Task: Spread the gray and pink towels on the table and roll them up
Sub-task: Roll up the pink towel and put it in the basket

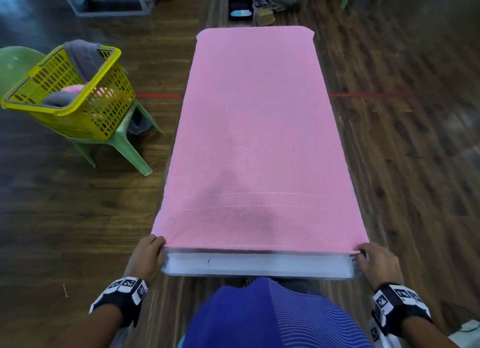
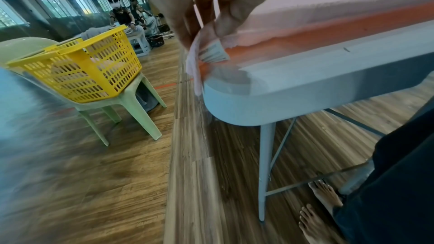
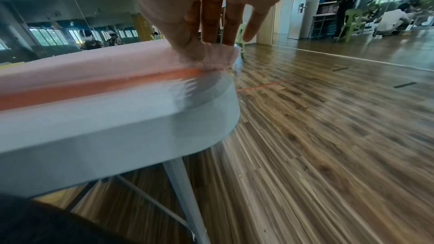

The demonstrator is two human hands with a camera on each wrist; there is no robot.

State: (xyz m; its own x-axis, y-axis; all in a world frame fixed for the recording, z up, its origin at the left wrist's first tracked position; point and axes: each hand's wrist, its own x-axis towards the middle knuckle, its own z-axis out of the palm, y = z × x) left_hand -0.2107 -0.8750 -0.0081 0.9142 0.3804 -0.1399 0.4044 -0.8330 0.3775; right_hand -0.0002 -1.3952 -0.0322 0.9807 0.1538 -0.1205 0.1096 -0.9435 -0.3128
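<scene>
A pink towel [image 1: 255, 129] lies flat along the narrow white table [image 1: 259, 266], covering nearly all of it. My left hand [image 1: 149, 254] pinches the towel's near left corner [image 2: 206, 44] at the table edge. My right hand [image 1: 374, 259] pinches the near right corner [image 3: 218, 57]. A strip of bare table shows between the towel's near edge and me. A gray towel [image 1: 83, 58] hangs over the rim of a yellow basket [image 1: 72, 93] to the left, with more pink and gray cloth inside it.
The yellow basket [image 2: 77, 70] stands on a green plastic chair [image 1: 122, 142] left of the table. Wooden floor [image 1: 402, 140] surrounds the table, with red tape lines on it. Boxes and a metal frame stand beyond the far end. Other people sit in the background.
</scene>
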